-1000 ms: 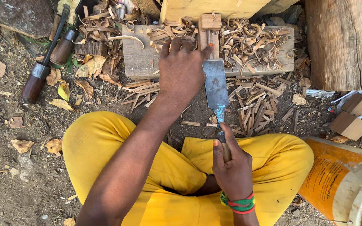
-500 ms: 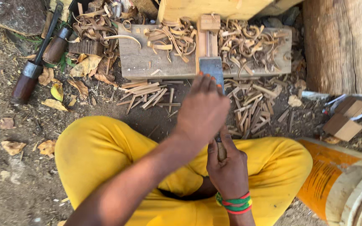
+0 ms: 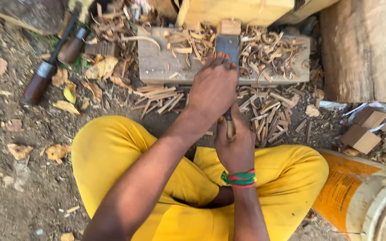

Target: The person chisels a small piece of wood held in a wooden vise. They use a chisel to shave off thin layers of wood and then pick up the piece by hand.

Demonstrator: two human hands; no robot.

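Note:
I sit cross-legged in yellow trousers on bare dirt. My right hand (image 3: 235,145), with a green and red wristband, grips the wooden handle of a wide flat chisel (image 3: 227,47). My left hand (image 3: 213,87) lies over the chisel's metal blade, fingertips pressing it near the tip. The blade rests on a small upright wood block (image 3: 228,27) standing on a grey wooden board (image 3: 157,62) strewn with curled shavings. Most of the blade is hidden under my left hand.
Two dark-handled tools (image 3: 45,76) lie on the dirt at the upper left. A pale plank (image 3: 233,9) sits behind the board, a thick log (image 3: 362,49) at the right. Small wood blocks (image 3: 362,134) and an orange and white sack (image 3: 362,196) lie at the lower right. Split sticks litter the ground.
My left hand has slid from the board back onto the chisel blade and now presses it near the tip. The right hand keeps hold of the handle.

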